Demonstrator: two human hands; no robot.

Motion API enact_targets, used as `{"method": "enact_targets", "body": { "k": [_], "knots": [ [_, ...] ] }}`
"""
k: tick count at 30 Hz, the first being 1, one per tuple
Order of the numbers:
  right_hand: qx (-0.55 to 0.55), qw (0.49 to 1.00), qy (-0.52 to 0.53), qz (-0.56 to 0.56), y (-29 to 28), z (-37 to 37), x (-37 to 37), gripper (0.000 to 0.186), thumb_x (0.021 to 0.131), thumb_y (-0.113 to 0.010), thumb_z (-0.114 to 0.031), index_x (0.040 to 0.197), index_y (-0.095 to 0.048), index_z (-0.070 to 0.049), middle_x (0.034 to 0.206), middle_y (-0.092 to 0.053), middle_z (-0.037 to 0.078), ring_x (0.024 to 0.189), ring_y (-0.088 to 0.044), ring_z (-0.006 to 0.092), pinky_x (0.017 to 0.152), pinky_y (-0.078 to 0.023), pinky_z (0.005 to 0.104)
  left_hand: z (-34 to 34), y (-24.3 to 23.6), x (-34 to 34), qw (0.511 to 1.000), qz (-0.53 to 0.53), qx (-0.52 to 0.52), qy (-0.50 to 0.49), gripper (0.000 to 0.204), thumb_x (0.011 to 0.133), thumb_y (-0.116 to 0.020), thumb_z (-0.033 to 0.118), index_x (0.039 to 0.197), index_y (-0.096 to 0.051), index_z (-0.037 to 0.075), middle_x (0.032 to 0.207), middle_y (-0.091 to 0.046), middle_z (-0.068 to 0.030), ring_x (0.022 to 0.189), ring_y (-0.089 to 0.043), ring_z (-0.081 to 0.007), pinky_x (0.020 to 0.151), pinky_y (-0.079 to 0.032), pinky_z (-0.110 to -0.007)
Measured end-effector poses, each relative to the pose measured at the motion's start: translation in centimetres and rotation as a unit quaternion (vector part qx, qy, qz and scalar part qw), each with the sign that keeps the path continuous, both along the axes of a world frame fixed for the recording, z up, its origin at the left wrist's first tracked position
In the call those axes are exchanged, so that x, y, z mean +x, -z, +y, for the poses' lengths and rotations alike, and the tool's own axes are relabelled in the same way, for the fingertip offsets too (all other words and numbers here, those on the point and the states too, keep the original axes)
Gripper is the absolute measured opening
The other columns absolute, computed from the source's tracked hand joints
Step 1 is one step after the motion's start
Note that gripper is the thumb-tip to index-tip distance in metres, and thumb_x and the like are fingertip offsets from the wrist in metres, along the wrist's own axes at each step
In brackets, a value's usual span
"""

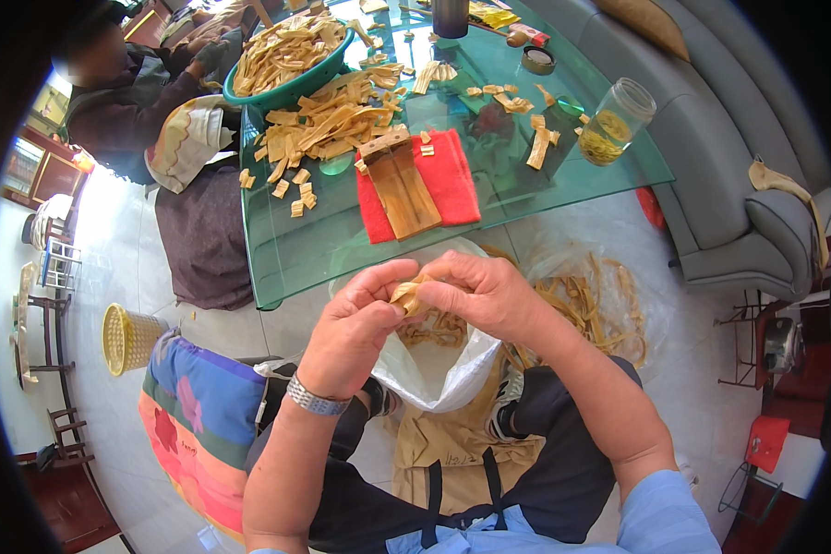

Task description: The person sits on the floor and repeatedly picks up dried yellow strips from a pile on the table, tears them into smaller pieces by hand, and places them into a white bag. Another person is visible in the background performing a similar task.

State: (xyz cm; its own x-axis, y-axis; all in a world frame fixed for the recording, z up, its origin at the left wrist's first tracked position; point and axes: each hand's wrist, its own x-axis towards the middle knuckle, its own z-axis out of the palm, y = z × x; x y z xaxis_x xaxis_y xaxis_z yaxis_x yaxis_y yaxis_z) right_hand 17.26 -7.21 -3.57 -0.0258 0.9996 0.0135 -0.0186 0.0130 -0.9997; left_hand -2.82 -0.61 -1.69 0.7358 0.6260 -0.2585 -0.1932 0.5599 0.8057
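Between my fingertips I hold a small folded tan strip [406, 295], perhaps dried plant material. My left hand [367, 300], with a metal watch on its wrist, pinches it from the left. From the right, the thumb and fingers of my right hand [475, 291] close on it too. Just below both hands a white sack [434, 374] stands open between my feet, with tan strips inside. Beyond my hands, a wooden board tool [406, 189] lies on a red cloth [457, 175] at the edge of the glass table [517, 198].
A green basket [291, 92] heaped with tan strips stands at the far left of the table, beside a loose pile [328, 120]. A glass jar [619, 120] holds yellowish liquid. A clear bag of strips [591, 305] lies right of the sack. Another person [125, 115] sits far left.
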Motion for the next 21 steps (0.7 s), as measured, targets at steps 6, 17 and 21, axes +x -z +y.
{"method": "enact_targets", "body": {
  "k": [6, 17, 21],
  "knots": [
    [-0.160, 0.970, -0.006, 0.183, -0.5, 0.0, 0.1, 0.025, 0.103, -0.064, -0.026, 0.112, -0.070, -0.004, 0.077, -0.057, -0.007, 0.060, -0.045, 0.0002, 0.052, -0.034, 0.0191, -0.8, 1.4, 0.4, 0.947, 0.218, 0.212, -0.099, 0.022, 0.101, -0.058, 0.009, 0.121, -0.058, -0.002, 0.115, -0.064, -0.0050, 0.096, -0.060, -0.0088, 0.088, -0.051, -0.027],
    [-0.077, 0.985, -0.012, 0.155, 0.3, 0.4, -1.5, 0.023, 0.109, -0.051, -0.026, 0.115, -0.056, -0.004, 0.076, -0.053, -0.004, 0.060, -0.045, 0.0032, 0.053, -0.038, 0.0215, -1.0, -1.9, 1.5, 0.968, 0.184, 0.148, -0.084, 0.025, 0.105, -0.060, 0.019, 0.118, -0.062, -0.002, 0.094, -0.066, -0.0021, 0.076, -0.058, -0.0084, 0.073, -0.049, -0.023],
    [-0.095, 0.983, -0.015, 0.155, 0.5, 0.3, -2.0, 0.018, 0.108, -0.054, -0.023, 0.111, -0.054, -0.005, 0.077, -0.054, -0.002, 0.063, -0.047, 0.0046, 0.057, -0.042, 0.0228, -0.1, -0.9, 1.1, 0.961, 0.210, 0.139, -0.117, 0.023, 0.105, -0.061, 0.020, 0.111, -0.065, -0.001, 0.084, -0.064, -0.0006, 0.069, -0.056, -0.0078, 0.067, -0.048, -0.023]
  ]
}}
